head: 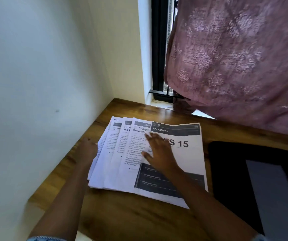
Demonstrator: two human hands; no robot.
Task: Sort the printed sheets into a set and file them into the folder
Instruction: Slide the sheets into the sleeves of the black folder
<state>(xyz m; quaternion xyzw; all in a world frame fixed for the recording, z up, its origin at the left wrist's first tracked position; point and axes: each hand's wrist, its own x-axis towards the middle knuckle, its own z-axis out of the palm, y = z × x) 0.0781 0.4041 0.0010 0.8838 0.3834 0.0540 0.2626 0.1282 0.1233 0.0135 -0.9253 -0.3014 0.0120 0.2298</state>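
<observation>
Wood-grain desk top carries a fan of printed sheets near its back left corner by the white wall; the top sheet is headed "BALCONY 3" with a large "15", and the others show as overlapping strips to its left. The right hand lies flat on the fan, fingers straight and spread, while the left hand sits against the fan's left edge, too blurred to tell whether it grips. A black folder lies flat just right of the sheets, below a pink patterned curtain.
</observation>
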